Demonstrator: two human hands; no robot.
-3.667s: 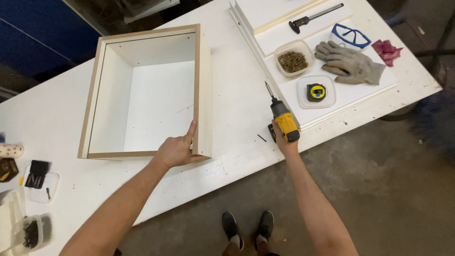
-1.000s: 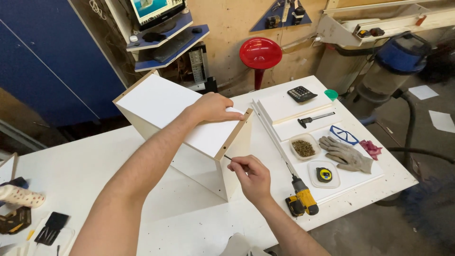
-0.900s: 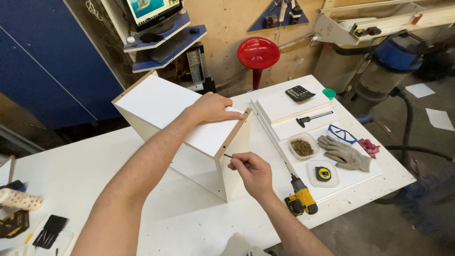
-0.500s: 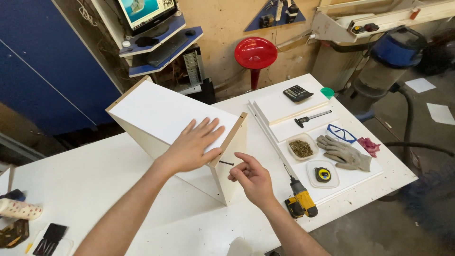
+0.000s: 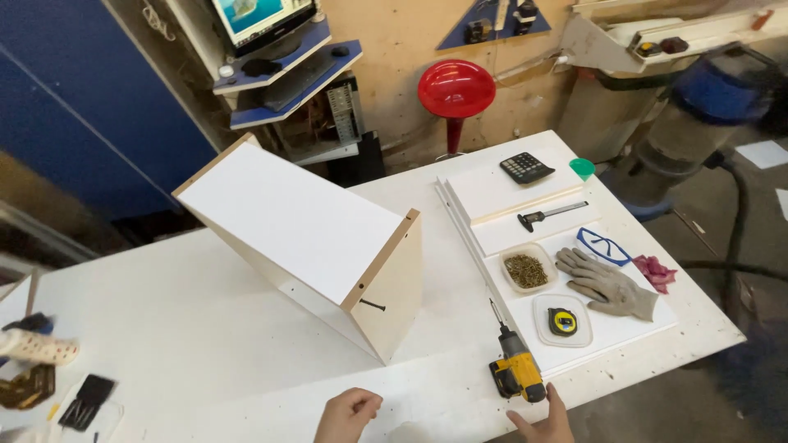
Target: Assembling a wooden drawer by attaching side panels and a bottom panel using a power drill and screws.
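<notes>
A white box (image 5: pixel 304 221) with raw wood edges stands tipped on the white table (image 5: pixel 180 328), its top panel sloping. A dark screw (image 5: pixel 371 305) sticks out of its near side panel. Both hands are off the box. My left hand (image 5: pixel 348 415) is at the table's front edge below the box, fingers curled, with nothing visible in it. My right hand (image 5: pixel 539 420) is at the bottom edge with fingers apart, a fingertip next to the yellow and black cordless drill (image 5: pixel 515 369), which lies on the table with its bit pointing away.
To the right lie a tub of screws (image 5: pixel 526 271), a tape measure in a tub (image 5: pixel 563 321), grey gloves (image 5: pixel 603 281), safety glasses (image 5: pixel 603 246), a caliper (image 5: pixel 552 215), a calculator (image 5: pixel 526 167) and white boards (image 5: pixel 509 193). Small tools sit at the far left (image 5: pixel 37 369). A red stool (image 5: pixel 456 89) stands behind.
Both hands have let go of the box and dropped to the table's front edge. The screw stays stuck in the side panel. My right hand has moved to the drill.
</notes>
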